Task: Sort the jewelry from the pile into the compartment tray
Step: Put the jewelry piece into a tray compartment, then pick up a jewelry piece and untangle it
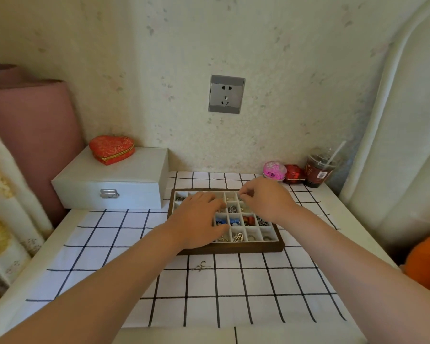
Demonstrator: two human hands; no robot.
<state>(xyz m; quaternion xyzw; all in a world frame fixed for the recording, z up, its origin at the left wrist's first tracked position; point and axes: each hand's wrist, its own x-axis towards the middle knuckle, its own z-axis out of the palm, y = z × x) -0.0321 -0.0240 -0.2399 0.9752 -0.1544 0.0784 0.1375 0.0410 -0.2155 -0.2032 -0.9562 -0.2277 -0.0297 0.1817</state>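
Head view shows both hands over the compartment tray (233, 249), which sits on the checked cloth (233, 294). The left hand (199, 219) lies on the tray's left side, fingers mostly straight and a little apart. The right hand (266, 199) hangs over the far right boxes, fingers curled and thumb and first fingertip close together. I cannot tell if they pinch anything. One small silver piece (201, 266) lies alone on the cloth, just on the near side of the tray and touching neither hand. It sits straight back from the left hand, so that hand looks closer. The piece seems to slant from near-left to far-right.
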